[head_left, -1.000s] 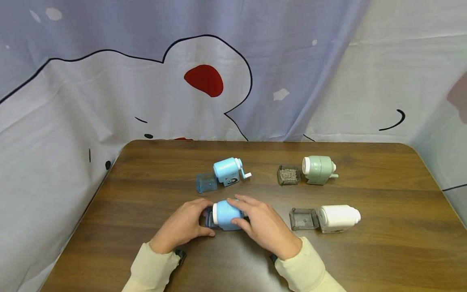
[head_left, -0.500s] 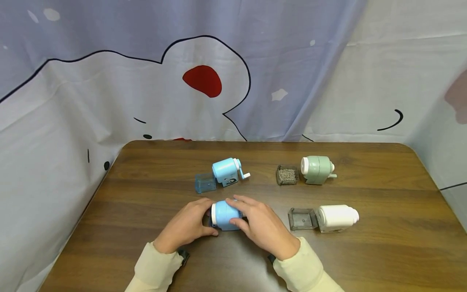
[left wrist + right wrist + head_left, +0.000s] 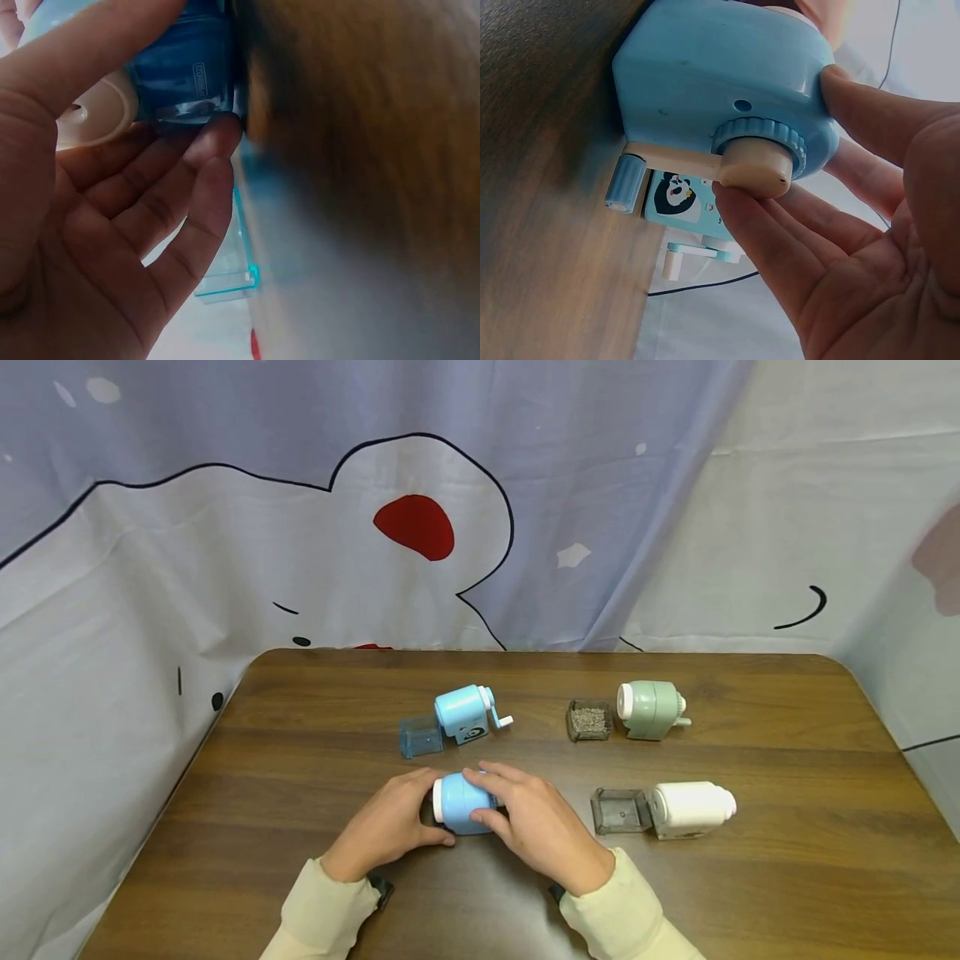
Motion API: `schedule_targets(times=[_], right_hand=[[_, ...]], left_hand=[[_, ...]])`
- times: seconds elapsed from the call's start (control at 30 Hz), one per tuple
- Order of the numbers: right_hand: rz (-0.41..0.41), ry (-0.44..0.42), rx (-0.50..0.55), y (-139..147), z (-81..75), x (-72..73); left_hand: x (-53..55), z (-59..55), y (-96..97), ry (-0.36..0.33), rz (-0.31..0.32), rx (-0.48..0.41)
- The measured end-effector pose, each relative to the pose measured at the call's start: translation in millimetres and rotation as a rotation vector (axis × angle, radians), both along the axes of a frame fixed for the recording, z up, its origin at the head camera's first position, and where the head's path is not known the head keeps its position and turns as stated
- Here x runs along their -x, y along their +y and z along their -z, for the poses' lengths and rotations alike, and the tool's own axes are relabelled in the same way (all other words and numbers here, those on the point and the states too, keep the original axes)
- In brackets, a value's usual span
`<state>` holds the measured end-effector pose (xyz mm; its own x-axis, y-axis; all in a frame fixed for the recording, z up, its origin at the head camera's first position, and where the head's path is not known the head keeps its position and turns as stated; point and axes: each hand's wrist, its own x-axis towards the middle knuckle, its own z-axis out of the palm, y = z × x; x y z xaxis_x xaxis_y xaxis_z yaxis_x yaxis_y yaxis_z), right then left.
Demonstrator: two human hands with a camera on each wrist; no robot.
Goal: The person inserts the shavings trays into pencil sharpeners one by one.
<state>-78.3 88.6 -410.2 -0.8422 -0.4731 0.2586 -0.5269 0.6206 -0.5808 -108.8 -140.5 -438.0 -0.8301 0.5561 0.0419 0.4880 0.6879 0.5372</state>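
Observation:
A blue crank pencil sharpener (image 3: 461, 803) stands on the table between both hands. My left hand (image 3: 388, 820) is at its white-ringed end, thumb and fingers around the translucent blue shavings drawer (image 3: 184, 71), which sits in the lower part of the body. From the other side my right hand (image 3: 546, 825) holds the body, thumb and fingers over its crank end. The right wrist view shows the cream crank (image 3: 682, 159) with its blue knob hanging toward the table. In the head view my left hand hides the drawer.
Behind stands a light-blue sharpener (image 3: 461, 714), its drawer (image 3: 422, 737) beside it. Back right is a green sharpener (image 3: 651, 710) by a drawer of shavings (image 3: 589, 722). A white sharpener (image 3: 692, 808) and its grey drawer (image 3: 621, 812) lie to the right.
My left hand has moved right, toward the sharpener body, and the blue drawer has slid into it. My right hand has stayed on the body.

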Motion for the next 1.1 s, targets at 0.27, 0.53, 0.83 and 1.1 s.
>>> schedule_targets(times=[0.27,0.53,0.83,1.1], right_hand=[[0.006,0.000,0.001,-1.2,-0.1,-0.2],[0.011,0.011,-0.006,-1.5,-0.2,-1.2],[0.011,0.011,-0.019,-3.9,0.1,-1.8],[0.012,0.026,-0.017,-3.5,0.4,-1.7]], left_hand=[[-0.3,1.9,1.9,-0.026,-0.020,-0.050],[0.5,3.8,4.7,-0.026,-0.037,-0.052],[-1.1,1.8,7.2,-0.045,-0.068,-0.041],[-1.5,2.0,10.1,-0.033,-0.087,-0.037]])
